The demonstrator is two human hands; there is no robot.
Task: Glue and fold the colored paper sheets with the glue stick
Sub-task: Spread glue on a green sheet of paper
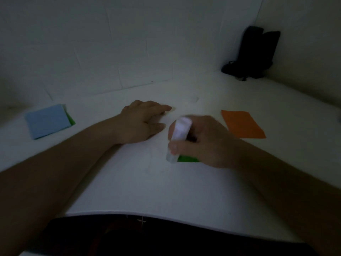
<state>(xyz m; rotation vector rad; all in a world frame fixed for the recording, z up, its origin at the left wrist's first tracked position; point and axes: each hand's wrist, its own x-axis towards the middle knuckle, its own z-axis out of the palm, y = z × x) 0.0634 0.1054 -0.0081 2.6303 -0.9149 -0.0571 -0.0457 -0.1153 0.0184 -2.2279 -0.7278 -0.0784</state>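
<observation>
My right hand (204,143) grips a white glue stick (178,138), held tilted with its lower end near the table. A small strip of green paper (187,158) shows under that hand; the rest of it is hidden. My left hand (142,122) lies flat on the white table (166,185), fingers stretched toward the right, just left of the glue stick. An orange paper sheet (242,124) lies to the right of my right hand. At the far left sits a blue sheet (47,121) on a stack, with a green edge (71,119) showing beneath it.
A black bag-like object (252,54) stands in the back right corner against the wall. The table's front edge (147,215) curves close to my body. The scene is dim and the glue stick is blurred.
</observation>
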